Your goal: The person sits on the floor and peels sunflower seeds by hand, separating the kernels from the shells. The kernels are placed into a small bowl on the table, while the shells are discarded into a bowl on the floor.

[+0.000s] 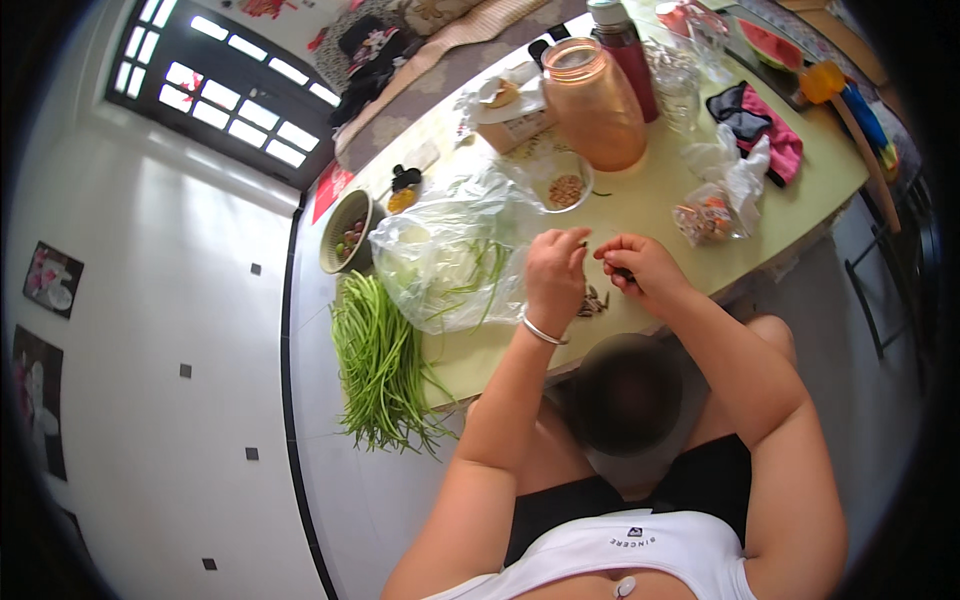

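Observation:
My left hand (556,278), with a silver bangle at the wrist, is raised over the table's near edge. Its fingers are bent toward the thumb; whatever they pinch is too small to make out. Close to its right, my right hand (645,270) is closed with a small dark piece (624,273) between thumb and fingers. A little pile of dark, thin pieces (592,302) lies on the table below both hands. Just beyond them stands a clear bowl (548,200) with pinkish-brown kernels (566,190) in it.
Left are a plastic bag (450,255), long green stalks (385,370) overhanging the edge and a basket (340,232). An amber jar (597,110) and dark red bottle (630,60) stand behind. Right lies a snack bag (708,215). A dark round shape (627,395) sits between my knees.

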The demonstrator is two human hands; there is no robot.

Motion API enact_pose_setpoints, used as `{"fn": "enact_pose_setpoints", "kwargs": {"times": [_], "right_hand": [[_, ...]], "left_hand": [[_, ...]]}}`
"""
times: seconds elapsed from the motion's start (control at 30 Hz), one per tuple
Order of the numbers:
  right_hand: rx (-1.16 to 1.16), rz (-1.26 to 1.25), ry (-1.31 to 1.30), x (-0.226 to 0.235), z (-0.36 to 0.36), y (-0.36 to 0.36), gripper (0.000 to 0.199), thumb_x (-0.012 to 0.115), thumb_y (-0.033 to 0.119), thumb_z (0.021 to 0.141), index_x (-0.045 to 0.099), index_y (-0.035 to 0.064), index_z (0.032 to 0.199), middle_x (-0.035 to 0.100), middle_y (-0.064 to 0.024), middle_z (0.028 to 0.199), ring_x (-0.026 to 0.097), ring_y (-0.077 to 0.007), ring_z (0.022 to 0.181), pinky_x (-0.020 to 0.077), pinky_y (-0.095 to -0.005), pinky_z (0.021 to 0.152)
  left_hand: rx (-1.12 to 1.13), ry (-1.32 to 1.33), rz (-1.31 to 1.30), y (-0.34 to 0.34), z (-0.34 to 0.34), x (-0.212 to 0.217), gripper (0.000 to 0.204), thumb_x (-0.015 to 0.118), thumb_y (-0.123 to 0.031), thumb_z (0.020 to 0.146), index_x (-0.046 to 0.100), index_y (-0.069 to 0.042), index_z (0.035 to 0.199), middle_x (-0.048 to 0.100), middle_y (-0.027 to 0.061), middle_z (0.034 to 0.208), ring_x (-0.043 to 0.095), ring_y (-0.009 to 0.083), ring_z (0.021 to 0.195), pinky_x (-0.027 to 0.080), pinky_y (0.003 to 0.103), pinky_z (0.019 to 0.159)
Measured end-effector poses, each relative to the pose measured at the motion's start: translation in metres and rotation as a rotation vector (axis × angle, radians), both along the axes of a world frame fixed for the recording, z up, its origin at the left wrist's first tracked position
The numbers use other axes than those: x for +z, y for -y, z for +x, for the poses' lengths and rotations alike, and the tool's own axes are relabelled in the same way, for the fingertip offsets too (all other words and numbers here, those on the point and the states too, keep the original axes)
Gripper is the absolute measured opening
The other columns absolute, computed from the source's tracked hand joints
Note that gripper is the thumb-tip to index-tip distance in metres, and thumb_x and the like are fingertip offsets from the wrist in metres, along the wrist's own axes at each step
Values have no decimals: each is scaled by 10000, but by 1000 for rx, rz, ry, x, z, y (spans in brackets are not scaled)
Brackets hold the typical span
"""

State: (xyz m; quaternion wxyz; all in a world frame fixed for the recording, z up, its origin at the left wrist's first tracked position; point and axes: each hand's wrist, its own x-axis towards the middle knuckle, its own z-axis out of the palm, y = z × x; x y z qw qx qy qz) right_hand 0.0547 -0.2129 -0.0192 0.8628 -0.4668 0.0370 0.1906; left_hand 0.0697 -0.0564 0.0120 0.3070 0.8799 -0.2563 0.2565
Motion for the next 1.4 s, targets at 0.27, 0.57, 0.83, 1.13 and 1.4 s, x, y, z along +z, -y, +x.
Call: {"fn": "enact_pose_setpoints", "kwargs": {"times": [0.27, 0.57, 0.83, 1.13, 1.4], "right_hand": [[-122, -21, 97, -4, -5, -8, 109, 629, 129, 869, 598, 26, 878, 560, 2, 720, 461, -53, 551, 335, -198, 475], [-207, -82, 149, -1, -14, -10, 128, 656, 118, 830, 632, -8, 828, 591, -12, 703, 497, -55, 579, 390, -219, 499], [-242, -340, 355, -9, -5, -15, 56, 616, 69, 833, 617, 17, 811, 566, 13, 678, 456, -31, 549, 363, -205, 468], [7, 46, 34, 2, -4, -2, 68, 622, 94, 834, 602, 31, 849, 548, 2, 660, 429, -52, 500, 283, -201, 426], [24, 69, 75, -3, -3, -4, 102, 645, 104, 821, 589, 20, 823, 534, 0, 644, 439, -57, 513, 301, -204, 436]], "left_hand": [[-48, 5, -77, 1, -17, 5, 91, 687, -12, 750, 674, -42, 835, 645, 118, 766, 621, 287, 683, 496, 346, 627], [-21, 72, 27, 10, -28, 4, 153, 711, -19, 746, 706, -36, 898, 649, 126, 750, 626, 272, 631, 500, 327, 567], [-22, -78, -53, 5, -30, 7, 163, 710, 17, 746, 707, -5, 908, 663, 114, 711, 640, 203, 598, 502, 285, 550], [-175, -585, -602, -9, -23, -3, 177, 694, 113, 747, 666, 88, 920, 689, 129, 810, 658, 152, 655, 554, 233, 591], [-171, -659, -684, -9, -24, -3, 176, 695, 105, 745, 672, 78, 917, 690, 125, 818, 667, 152, 664, 556, 231, 592]]}}
